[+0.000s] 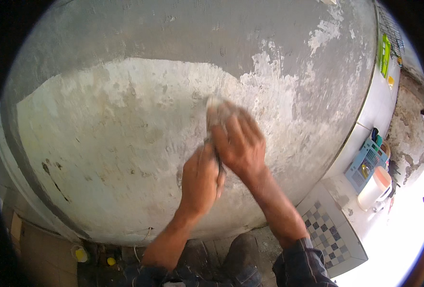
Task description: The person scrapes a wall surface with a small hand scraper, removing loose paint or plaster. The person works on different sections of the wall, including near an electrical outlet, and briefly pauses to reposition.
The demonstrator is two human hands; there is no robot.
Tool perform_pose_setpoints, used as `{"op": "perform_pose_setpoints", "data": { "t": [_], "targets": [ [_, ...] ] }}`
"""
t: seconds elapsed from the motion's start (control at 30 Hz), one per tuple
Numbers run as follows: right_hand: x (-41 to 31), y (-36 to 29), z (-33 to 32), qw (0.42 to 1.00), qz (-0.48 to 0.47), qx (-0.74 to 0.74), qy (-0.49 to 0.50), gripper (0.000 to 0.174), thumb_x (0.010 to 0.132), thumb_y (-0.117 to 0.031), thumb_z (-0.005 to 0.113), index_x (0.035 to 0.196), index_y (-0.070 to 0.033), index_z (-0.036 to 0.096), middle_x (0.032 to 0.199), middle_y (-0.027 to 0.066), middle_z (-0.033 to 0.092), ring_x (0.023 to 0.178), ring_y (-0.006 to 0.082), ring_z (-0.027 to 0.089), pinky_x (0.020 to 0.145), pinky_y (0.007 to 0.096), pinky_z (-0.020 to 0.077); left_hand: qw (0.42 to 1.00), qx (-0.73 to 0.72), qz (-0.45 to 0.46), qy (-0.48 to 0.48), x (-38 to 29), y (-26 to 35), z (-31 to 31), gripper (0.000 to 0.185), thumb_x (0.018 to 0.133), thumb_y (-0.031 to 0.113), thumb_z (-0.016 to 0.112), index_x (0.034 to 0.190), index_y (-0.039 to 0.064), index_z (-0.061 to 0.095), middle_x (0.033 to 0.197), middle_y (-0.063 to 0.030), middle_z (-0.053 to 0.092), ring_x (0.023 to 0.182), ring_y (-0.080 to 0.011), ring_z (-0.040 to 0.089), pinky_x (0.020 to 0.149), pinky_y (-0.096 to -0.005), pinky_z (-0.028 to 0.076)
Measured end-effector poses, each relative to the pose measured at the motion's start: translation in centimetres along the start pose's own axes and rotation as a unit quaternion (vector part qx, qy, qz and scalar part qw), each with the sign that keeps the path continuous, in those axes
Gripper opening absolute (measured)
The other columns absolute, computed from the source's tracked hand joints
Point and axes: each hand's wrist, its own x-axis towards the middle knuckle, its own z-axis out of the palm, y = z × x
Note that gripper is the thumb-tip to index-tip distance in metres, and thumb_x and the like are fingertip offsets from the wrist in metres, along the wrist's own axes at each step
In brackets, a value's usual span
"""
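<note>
Before me stands a plastered wall, its lower part pale and patchy, its upper part dark grey. My left hand is closed around the dark handle of a hand tool near the middle of the view. My right hand grips the same tool higher up, above and to the right of my left hand. The tool's pale upper end meets or nearly meets the wall. It is blurred and mostly covered by my fingers, so its kind cannot be told.
On the white tiled ledge at right are a blue plastic basket and a pale plastic jug. Below is a checker-tiled side. A tub with yellow contents and a yellow round object lie low at left.
</note>
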Motion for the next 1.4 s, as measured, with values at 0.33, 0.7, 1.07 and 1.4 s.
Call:
{"op": "perform_pose_setpoints", "data": {
  "t": [0.33, 0.7, 1.07, 1.4],
  "targets": [
    [-1.5, 0.1, 1.0, 0.998, 0.033, 0.033, -0.036, 0.040, 0.088, -0.011, 0.075, 0.127, -0.004, 0.071, 0.123, 0.0135, 0.065, 0.119, 0.0305, 0.073, 0.104, 0.0466, 0.0617, 0.999, 0.032, 0.016, 0.005, 0.1, -1.0, -0.9, 0.046, 0.118, 0.042, 0.039, 0.097, 0.005, 0.057, 0.063, -0.0007, 0.050, 0.044, -0.0075, 0.043, 0.038, -0.0265, 0.036],
    [0.6, 0.2, 0.4, 0.998, 0.047, 0.035, -0.033, 0.035, 0.090, -0.008, 0.077, 0.125, -0.008, 0.076, 0.117, 0.0091, 0.075, 0.116, 0.0277, 0.077, 0.093, 0.0409, 0.0667, 0.999, -0.004, 0.053, -0.003, 0.3, 0.4, -0.2, 0.045, 0.117, 0.041, 0.041, 0.092, 0.007, 0.056, 0.061, -0.0003, 0.048, 0.043, -0.0088, 0.043, 0.038, -0.0280, 0.035],
    [0.0, 0.6, 1.7, 0.998, 0.037, 0.049, -0.035, 0.043, 0.089, -0.013, 0.077, 0.130, -0.004, 0.071, 0.124, 0.0129, 0.068, 0.122, 0.0303, 0.073, 0.105, 0.0475, 0.0618, 0.995, -0.027, 0.094, -0.025, 0.7, -0.3, -1.2, 0.042, 0.117, 0.037, 0.042, 0.103, 0.003, 0.062, 0.066, -0.0031, 0.051, 0.044, -0.0102, 0.044, 0.039, -0.0296, 0.038],
    [1.0, 1.0, 1.6, 0.997, 0.050, 0.043, -0.031, 0.038, 0.087, -0.007, 0.078, 0.125, -0.006, 0.074, 0.118, 0.0123, 0.075, 0.112, 0.0296, 0.078, 0.089, 0.0389, 0.0677, 0.995, -0.003, 0.094, -0.015, 1.1, 0.1, -0.8, 0.045, 0.114, 0.050, 0.043, 0.099, 0.011, 0.057, 0.063, 0.0007, 0.050, 0.041, -0.0062, 0.038, 0.035, -0.0239, 0.031]
  ]
}}
